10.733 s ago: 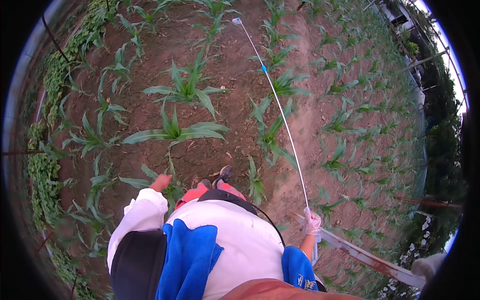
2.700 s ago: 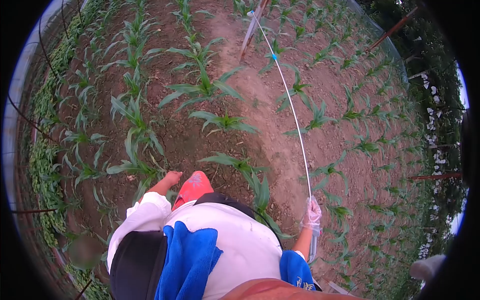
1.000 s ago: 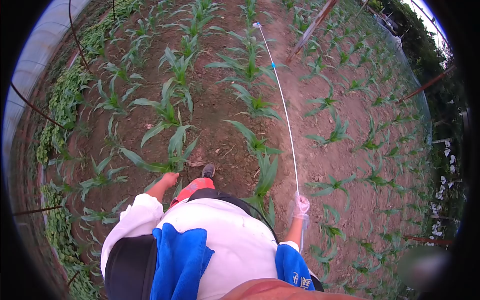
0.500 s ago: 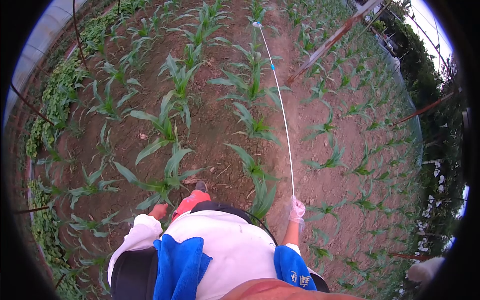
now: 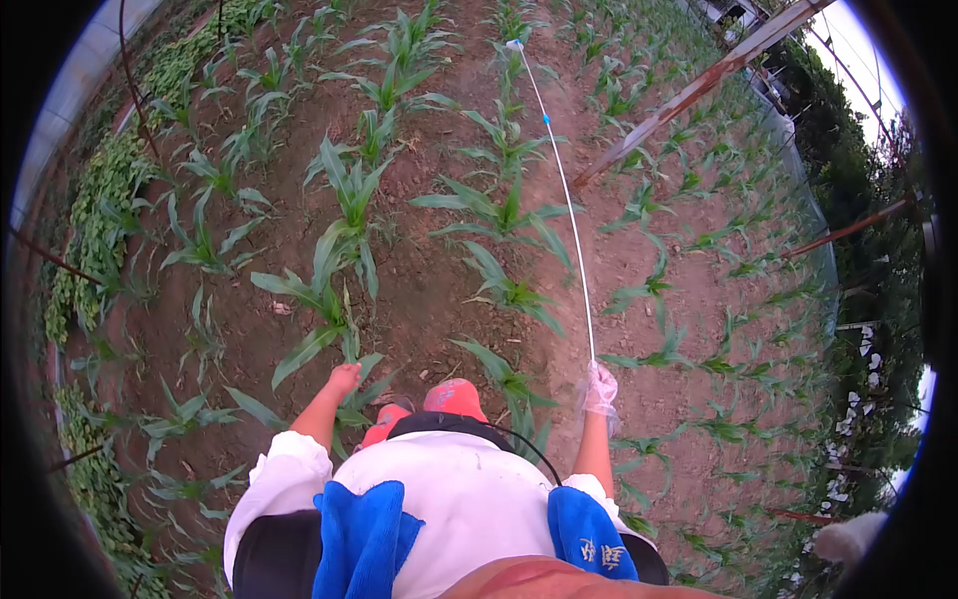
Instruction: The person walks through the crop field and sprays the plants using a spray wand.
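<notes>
1. gripping tight, the gloved right hand (image 5: 600, 390) holds the long white stick (image 5: 571, 205).
2. left of the stick, the bare left hand (image 5: 345, 377) is by a leafy plant (image 5: 331, 311); can't tell its grip.
3. right of the stick, a rusty post (image 5: 701, 93) leans.

The glove (image 5: 600, 390) is clear, glossy plastic; the towel (image 5: 363, 540) matt, fuzzy cloth; the soil (image 5: 419, 290) rough and matt.
</notes>
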`<state>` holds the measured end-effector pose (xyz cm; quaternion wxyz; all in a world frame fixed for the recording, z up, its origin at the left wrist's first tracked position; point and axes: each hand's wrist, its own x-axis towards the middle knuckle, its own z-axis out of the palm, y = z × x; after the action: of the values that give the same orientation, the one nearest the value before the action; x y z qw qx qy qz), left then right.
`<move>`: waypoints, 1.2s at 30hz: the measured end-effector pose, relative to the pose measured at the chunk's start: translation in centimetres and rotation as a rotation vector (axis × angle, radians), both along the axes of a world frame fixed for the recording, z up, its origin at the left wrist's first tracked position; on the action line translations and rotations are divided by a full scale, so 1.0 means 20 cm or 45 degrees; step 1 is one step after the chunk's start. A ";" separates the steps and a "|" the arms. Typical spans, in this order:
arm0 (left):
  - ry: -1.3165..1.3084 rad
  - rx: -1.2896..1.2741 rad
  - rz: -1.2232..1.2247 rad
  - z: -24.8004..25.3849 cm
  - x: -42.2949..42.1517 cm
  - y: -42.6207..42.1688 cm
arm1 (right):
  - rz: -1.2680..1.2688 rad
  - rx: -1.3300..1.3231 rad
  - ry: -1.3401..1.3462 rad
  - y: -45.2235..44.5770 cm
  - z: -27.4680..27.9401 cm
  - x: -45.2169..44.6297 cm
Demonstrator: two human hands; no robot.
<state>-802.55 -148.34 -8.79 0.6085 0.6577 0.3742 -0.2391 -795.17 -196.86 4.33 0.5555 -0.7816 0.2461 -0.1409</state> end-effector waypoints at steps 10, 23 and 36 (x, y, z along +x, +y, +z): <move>0.157 0.432 -0.499 -0.10 -0.42 0.23 | 0.044 0.231 0.007 0.18 0.02 0.79; 0.188 -0.110 0.541 0.17 -0.17 0.03 | 0.156 0.205 -0.041 0.33 0.21 1.91; 0.305 -0.085 0.444 -0.01 -0.37 0.05 | 0.417 0.096 -0.108 0.58 0.19 1.90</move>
<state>-810.02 -147.33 -9.00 0.6132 0.5296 0.5437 -0.2189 -757.26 -185.32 8.19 0.6098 -0.7833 0.0970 -0.0722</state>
